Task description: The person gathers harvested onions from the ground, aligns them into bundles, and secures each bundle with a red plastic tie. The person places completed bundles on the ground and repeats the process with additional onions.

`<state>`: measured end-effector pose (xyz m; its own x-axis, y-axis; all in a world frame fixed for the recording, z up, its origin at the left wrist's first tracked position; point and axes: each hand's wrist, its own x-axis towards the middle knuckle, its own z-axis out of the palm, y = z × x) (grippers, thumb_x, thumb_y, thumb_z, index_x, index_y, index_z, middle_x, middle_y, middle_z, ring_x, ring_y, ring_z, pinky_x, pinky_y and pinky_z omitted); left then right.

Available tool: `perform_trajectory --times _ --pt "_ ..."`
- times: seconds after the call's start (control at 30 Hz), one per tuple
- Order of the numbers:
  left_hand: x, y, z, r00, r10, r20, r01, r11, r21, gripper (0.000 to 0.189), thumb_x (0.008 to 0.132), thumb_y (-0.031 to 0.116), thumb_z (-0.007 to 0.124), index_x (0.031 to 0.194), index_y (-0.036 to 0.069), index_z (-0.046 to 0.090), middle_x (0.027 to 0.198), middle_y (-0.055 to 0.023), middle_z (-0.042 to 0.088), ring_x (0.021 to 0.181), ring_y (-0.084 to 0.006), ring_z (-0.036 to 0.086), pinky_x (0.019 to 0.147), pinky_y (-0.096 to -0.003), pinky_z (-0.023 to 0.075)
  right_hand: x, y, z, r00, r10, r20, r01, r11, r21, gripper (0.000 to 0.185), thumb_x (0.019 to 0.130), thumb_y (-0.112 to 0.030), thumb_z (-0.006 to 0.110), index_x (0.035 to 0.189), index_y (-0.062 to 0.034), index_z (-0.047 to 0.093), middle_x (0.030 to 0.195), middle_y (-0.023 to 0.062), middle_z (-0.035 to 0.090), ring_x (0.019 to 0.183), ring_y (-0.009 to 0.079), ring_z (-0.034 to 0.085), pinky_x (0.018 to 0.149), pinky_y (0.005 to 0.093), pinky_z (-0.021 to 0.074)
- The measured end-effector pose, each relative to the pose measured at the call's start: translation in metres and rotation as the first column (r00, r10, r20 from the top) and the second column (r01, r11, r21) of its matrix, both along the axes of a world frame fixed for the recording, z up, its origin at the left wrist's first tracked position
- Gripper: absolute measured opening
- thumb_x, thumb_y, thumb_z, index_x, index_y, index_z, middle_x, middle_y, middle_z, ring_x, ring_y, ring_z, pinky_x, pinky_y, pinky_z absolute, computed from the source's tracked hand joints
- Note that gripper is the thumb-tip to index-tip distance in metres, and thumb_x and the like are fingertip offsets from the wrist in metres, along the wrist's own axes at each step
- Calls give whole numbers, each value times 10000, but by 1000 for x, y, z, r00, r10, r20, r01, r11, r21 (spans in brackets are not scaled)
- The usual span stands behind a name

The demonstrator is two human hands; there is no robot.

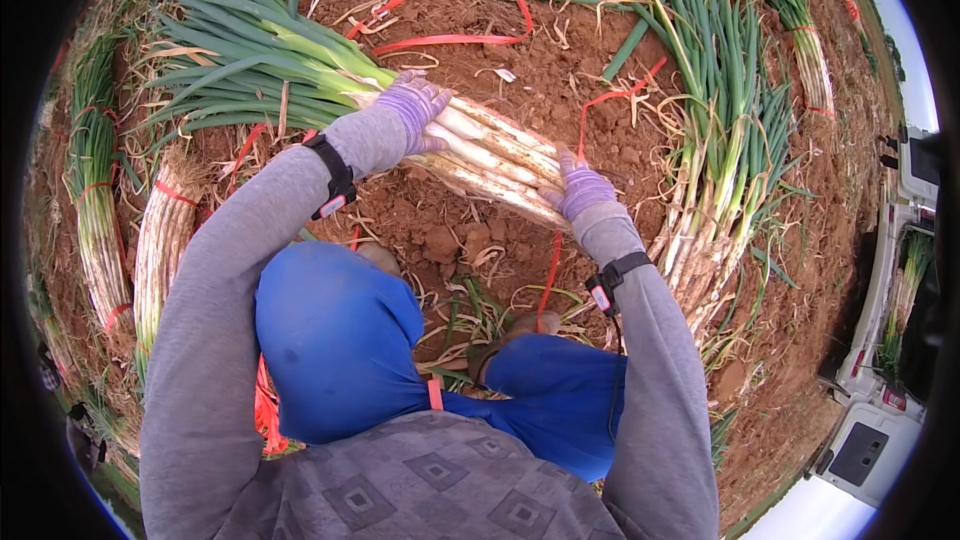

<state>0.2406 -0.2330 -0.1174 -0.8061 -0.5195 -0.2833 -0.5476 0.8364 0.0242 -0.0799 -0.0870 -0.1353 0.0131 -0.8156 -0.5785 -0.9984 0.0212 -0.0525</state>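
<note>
Across the front of me lies a thick bunch of long green onions (487, 146), its green leaves spread to the upper left and its white stalks pointing right. My left hand (414, 111), in a purple-striped glove, grips it where green turns to white. My right hand (581, 186), gloved alike, clasps the root end, whose tips it partly hides. A red tie strap (457, 39) lies loosely curved on the soil beyond the bunch. Another red strap (551, 277) runs down from beneath the root end towards my foot.
Loose green onions (709, 142) are heaped at the right. Tied bundles stand out at the left (97, 202), near my left arm (166, 232) and at the upper right (814, 64). A pile of red straps (268, 412) is beside my leg. A vehicle with its back open (874, 315) is at far right.
</note>
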Motion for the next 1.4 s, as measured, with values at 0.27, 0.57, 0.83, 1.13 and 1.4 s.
perform_trajectory --times 0.27,0.57,0.83,1.13,1.4 --pt "-19 -21 -19 988 -29 153 3 986 167 814 951 662 546 1448 18 523 1318 -223 618 1233 -393 586 1084 -483 419 8 7 -5 963 226 -148 -233 972 -33 890 981 -665 485 1626 -90 274 1683 180 259 1563 335 230 1266 512 144" --pt "-29 -21 -36 979 30 200 -59 988 145 851 907 670 591 1461 30 501 1374 -215 585 1329 -369 523 1150 -490 356 2 0 -6 991 114 -68 -115 993 -8 1091 923 -804 413 1630 -4 188 1693 222 200 1579 377 163 1262 564 96" --pt "-33 -13 -18 965 22 263 -54 992 115 912 899 642 630 1556 51 405 1476 -234 525 1410 -387 456 1206 -481 308 -31 7 122 939 -177 294 71 938 340 907 969 -675 529 1598 -52 332 1616 211 386 1497 349 379 1244 420 285" --pt "8 -22 29 999 17 -37 -12 991 137 809 862 409 759 1521 54 453 1481 -218 504 1383 -403 462 1199 -473 335 -227 189 210 45 -457 888 977 -164 -134 392 1016 -297 654 1286 -13 647 1133 124 729 938 163 678 846 324 565" --pt "59 41 211 869 457 -189 -220 701 679 540 1009 163 631 1495 -9 473 1381 -169 620 1300 -267 572 1122 -374 421 -190 308 16 273 -961 -36 950 275 -145 463 1013 -418 547 1321 -91 659 1317 216 664 1280 366 601 1075 449 479"
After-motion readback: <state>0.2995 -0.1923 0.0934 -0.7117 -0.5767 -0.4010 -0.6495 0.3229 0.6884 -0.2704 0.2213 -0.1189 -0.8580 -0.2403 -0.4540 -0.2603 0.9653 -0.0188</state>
